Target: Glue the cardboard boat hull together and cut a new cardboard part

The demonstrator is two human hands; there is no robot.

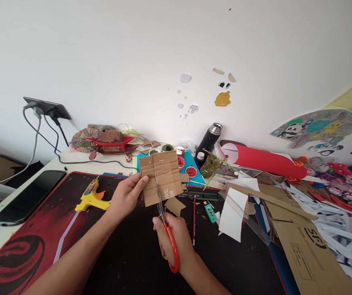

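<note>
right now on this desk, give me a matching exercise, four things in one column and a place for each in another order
Things:
1. cardboard piece
2. scissors
3. glue gun
4. phone

Places:
A. lying on the red and black mat, left of the hands
B. in the right hand, blades at the cardboard's lower edge
C. held up by the left hand
D. flat at the desk's left edge

Pairs: 1-C, 2-B, 3-A, 4-D

A creased brown cardboard piece (161, 177) stands upright above the desk, red-handled scissors (167, 233) seemingly cutting its lower edge.
</note>
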